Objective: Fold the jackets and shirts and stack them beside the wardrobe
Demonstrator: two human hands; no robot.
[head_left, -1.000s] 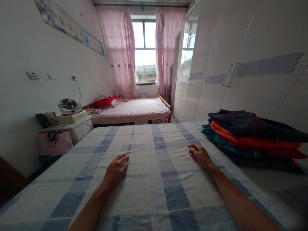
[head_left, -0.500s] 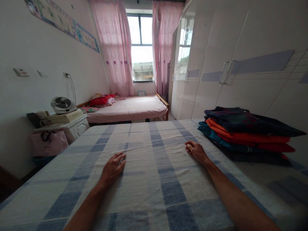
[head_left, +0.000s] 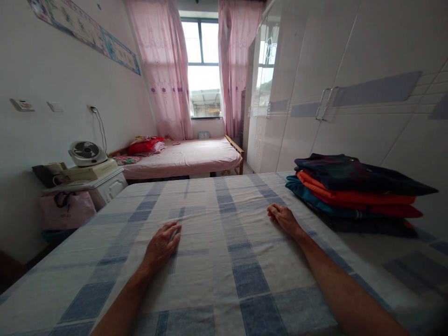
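My left hand (head_left: 162,243) rests on the blue-and-white striped sheet (head_left: 196,275), fingers stretched forward and slightly apart, with nothing in it. Farther right, my right hand (head_left: 283,218) lies on the same sheet with its fingers curled in. Nothing shows in its grasp. Just right of that hand, apart from it, sits a stack of folded clothes (head_left: 364,196). A dark patterned garment (head_left: 350,173) is on top, with orange, red, teal and black ones below.
White wardrobe doors (head_left: 346,135) stand along the right side. Beyond the sheet is a second bed (head_left: 189,156) with a pink cover. To the left, a white cabinet (head_left: 111,186) carries a box (head_left: 93,171) and a small fan (head_left: 87,153); a pink bag (head_left: 66,210) is beside it.
The view has shifted very slightly, so the room and clothes sit a little farther left. Both hands keep their pose on the sheet.
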